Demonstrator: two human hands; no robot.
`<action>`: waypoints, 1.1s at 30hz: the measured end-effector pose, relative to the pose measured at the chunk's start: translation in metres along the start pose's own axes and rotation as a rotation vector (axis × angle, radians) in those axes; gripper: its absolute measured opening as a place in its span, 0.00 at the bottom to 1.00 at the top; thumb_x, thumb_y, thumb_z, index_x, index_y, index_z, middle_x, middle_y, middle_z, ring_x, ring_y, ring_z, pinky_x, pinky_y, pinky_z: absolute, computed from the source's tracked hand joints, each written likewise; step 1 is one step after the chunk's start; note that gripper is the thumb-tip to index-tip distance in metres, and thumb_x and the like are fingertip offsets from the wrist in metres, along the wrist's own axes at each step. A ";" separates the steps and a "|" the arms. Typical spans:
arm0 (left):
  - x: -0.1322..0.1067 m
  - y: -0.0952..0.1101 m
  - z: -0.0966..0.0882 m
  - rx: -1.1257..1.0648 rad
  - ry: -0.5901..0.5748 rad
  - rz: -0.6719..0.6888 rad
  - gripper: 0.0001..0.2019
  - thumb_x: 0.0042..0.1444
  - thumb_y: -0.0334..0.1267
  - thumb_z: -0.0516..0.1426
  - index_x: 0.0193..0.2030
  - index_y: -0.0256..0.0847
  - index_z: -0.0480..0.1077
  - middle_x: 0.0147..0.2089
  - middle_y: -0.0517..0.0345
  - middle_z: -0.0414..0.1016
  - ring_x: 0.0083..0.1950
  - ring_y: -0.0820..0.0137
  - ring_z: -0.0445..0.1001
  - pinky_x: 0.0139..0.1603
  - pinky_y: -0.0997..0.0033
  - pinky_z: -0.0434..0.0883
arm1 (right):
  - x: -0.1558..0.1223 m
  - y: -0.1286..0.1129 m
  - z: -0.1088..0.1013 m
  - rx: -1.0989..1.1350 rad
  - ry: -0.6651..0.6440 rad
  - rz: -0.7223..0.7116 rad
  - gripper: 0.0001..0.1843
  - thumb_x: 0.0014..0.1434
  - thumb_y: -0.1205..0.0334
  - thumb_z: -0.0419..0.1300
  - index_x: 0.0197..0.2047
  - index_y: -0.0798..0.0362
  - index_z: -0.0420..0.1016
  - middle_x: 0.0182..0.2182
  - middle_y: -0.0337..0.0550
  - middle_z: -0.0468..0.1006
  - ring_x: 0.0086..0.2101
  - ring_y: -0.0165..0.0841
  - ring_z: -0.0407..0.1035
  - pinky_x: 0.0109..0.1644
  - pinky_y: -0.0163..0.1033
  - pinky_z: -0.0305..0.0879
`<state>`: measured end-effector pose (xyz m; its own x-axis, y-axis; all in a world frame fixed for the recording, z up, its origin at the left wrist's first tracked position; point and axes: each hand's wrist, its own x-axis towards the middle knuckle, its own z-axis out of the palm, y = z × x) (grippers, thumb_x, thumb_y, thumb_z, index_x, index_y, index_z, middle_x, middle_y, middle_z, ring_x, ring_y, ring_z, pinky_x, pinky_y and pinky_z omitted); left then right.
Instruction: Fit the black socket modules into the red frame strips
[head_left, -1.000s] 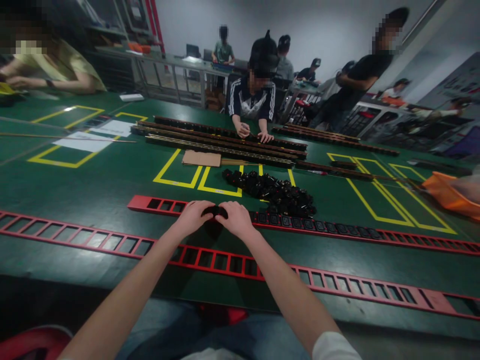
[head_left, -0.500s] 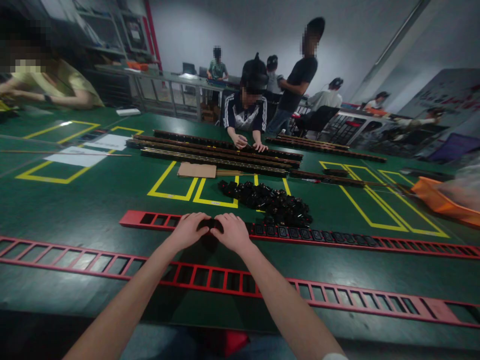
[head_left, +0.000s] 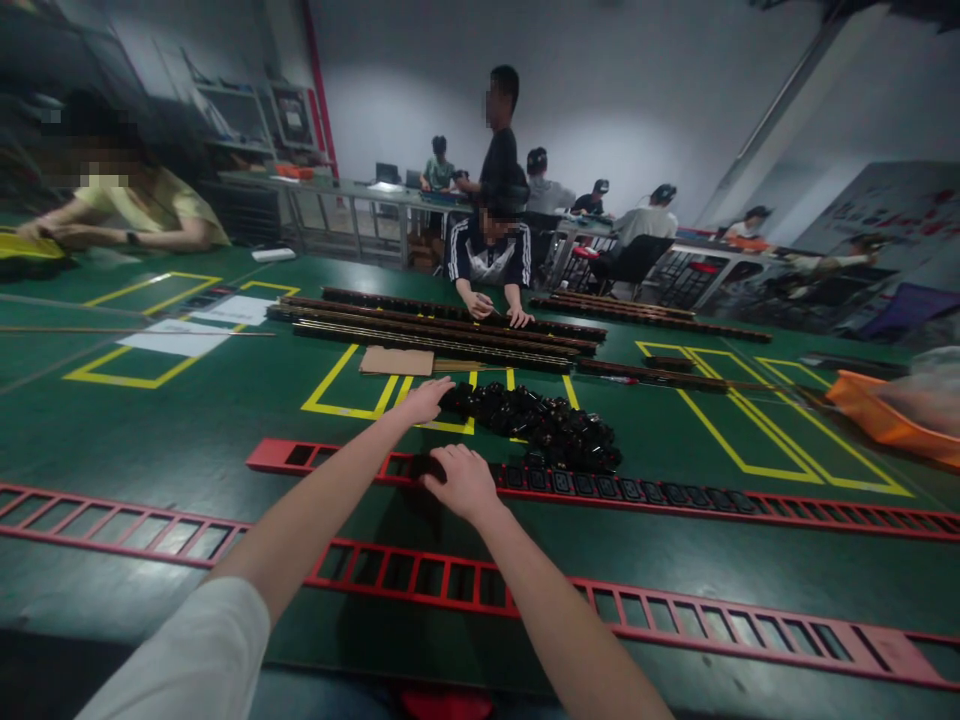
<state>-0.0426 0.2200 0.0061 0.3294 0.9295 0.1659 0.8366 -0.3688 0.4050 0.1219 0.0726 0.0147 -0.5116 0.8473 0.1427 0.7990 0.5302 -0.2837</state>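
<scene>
My left hand [head_left: 426,402] is stretched over the table, its fingers extended at the left end of a heap of black socket modules [head_left: 555,425]. Whether the fingertips touch a piece is hard to see. My right hand [head_left: 465,482] rests at the near red slotted strip [head_left: 270,455], thumb and fingers bent round a dark piece, apparently a black socket module [head_left: 421,466], at one of its slots. To the right of that hand, a row of black sockets [head_left: 585,485] sits in the strip's slots.
Closer to me lies a second red slotted strip [head_left: 420,590]. Behind the heap are cardboard [head_left: 396,361], long dark rails [head_left: 450,335] and yellow-taped outlines. An orange bin [head_left: 877,410] stands at right. Across the table a person [head_left: 491,255] handles the rails; another sits far left [head_left: 157,210].
My left hand has left the red strip and moved forward to the heap. My right hand stays at the strip. The standing person in the background has moved left.
</scene>
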 end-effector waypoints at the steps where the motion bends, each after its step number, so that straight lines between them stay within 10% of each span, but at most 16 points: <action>1: 0.002 -0.002 0.000 0.004 -0.002 -0.006 0.29 0.51 0.22 0.53 0.61 0.40 0.67 0.67 0.46 0.66 0.67 0.60 0.65 0.67 0.58 0.63 | 0.000 0.000 0.000 0.004 -0.001 0.001 0.17 0.63 0.50 0.60 0.52 0.47 0.73 0.47 0.43 0.78 0.49 0.39 0.69 0.52 0.42 0.63; 14: -0.033 0.004 -0.014 -0.065 0.082 -0.036 0.18 0.55 0.36 0.59 0.54 0.41 0.68 0.52 0.49 0.75 0.53 0.60 0.75 0.56 0.59 0.71 | 0.004 0.003 0.001 -0.008 0.002 0.000 0.19 0.63 0.47 0.60 0.53 0.48 0.73 0.48 0.44 0.78 0.50 0.40 0.69 0.52 0.44 0.64; 22: -0.138 -0.003 -0.036 -0.255 0.202 -0.012 0.20 0.57 0.42 0.58 0.56 0.41 0.69 0.52 0.51 0.75 0.53 0.61 0.74 0.57 0.57 0.72 | 0.004 0.005 0.000 0.038 0.018 0.002 0.17 0.63 0.48 0.61 0.51 0.47 0.74 0.47 0.43 0.78 0.49 0.40 0.69 0.51 0.43 0.64; 33: -0.179 -0.010 -0.003 -0.278 0.179 -0.019 0.22 0.62 0.35 0.53 0.63 0.45 0.67 0.56 0.50 0.72 0.58 0.60 0.69 0.62 0.52 0.66 | 0.002 0.003 -0.001 0.040 0.014 0.010 0.18 0.64 0.50 0.60 0.53 0.48 0.74 0.47 0.44 0.78 0.49 0.38 0.69 0.52 0.42 0.63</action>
<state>-0.1110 0.0570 -0.0245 0.2116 0.9297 0.3014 0.6821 -0.3613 0.6357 0.1238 0.0765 0.0151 -0.4992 0.8530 0.1527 0.7906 0.5204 -0.3227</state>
